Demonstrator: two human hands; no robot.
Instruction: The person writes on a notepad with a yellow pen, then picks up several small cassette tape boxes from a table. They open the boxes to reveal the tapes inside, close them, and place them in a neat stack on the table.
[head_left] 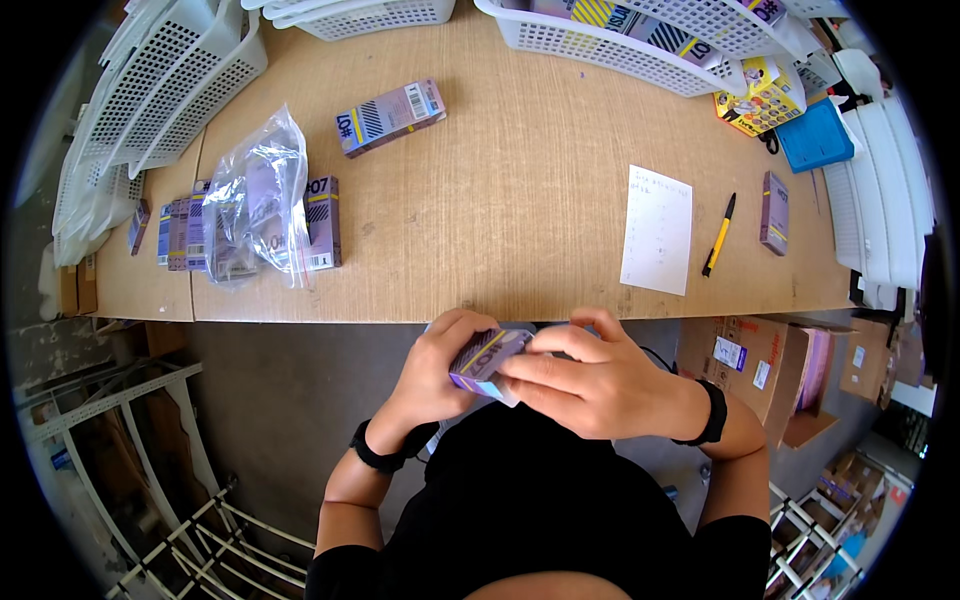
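Observation:
A small purple carton (487, 362) with a yellow stripe is held in front of my body, just off the table's near edge. My left hand (440, 362) is wrapped round its left side. The fingers of my right hand (590, 372) are bent and press on the carton's right end, so that end is partly hidden. Similar purple cartons lie on the table: one box (391, 117) alone toward the back, and several in a row at the left, some under a clear plastic bag (258, 200).
White perforated baskets (215, 90) stand at the back left; another basket (620, 58) at the back right holds cartons. A written paper sheet (657, 230), a yellow pen (719, 236) and a single carton (774, 213) lie at the right. Cardboard boxes (745, 365) stand below the table.

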